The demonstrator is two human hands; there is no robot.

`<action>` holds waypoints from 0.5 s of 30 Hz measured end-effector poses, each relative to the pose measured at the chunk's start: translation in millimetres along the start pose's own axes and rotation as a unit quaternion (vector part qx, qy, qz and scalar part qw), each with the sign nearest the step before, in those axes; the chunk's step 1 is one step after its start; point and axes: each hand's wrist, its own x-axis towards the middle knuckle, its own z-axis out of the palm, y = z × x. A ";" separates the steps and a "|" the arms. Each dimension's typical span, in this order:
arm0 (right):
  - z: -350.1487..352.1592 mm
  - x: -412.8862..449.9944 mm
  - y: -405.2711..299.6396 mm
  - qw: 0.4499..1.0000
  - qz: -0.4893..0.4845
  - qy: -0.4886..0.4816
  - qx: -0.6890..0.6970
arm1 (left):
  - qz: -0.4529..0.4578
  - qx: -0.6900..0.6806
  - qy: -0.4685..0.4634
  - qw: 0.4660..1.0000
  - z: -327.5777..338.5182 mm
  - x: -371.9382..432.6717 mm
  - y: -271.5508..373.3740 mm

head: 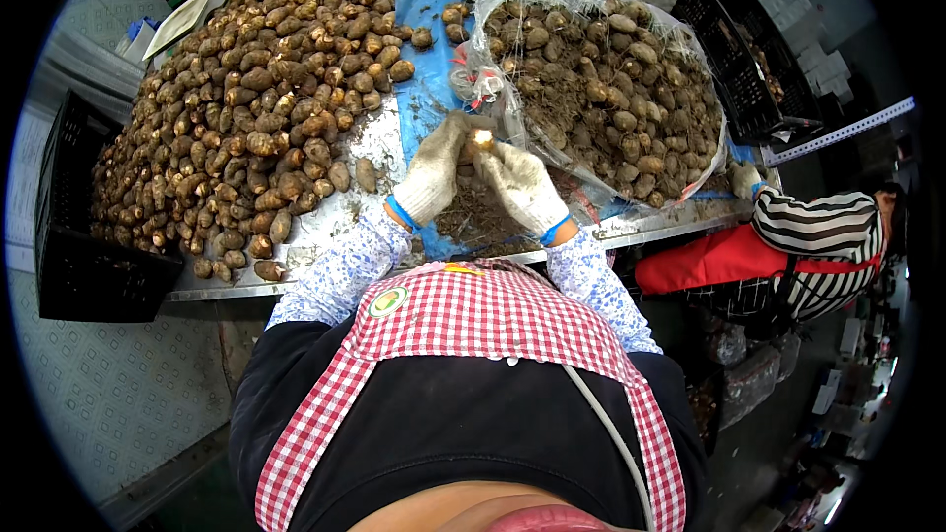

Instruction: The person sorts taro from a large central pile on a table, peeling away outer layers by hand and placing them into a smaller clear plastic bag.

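Observation:
In front of my apron, both gloved hands meet around one small taro corm [482, 139] with a pale cut end facing up. My left hand [432, 176] wraps it from the left, its fingers soiled brown. From the right, the fingers of my right hand [521, 185] close on the same corm; whether they also hold a small blade is hidden. Just beyond my right hand, an open clear plastic sack [510, 114] holds many soil-covered taro corms [624, 100]. A large heap of cleaner corms [259, 81] spreads over the metal table to the left.
Loose soil and root fibres [480, 218] lie on blue sheeting [425, 100] below my hands. A black crate [103, 266] stands at the table's left end, more black crates [746, 66] at the right. A co-worker in striped sleeves [820, 225] works close on the right.

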 end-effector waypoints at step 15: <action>-18.6 6.7 -11.1 0.989 0.025 0.049 -0.135 | 0.018 -0.027 -0.081 0.996 -6.3 2.3 1.3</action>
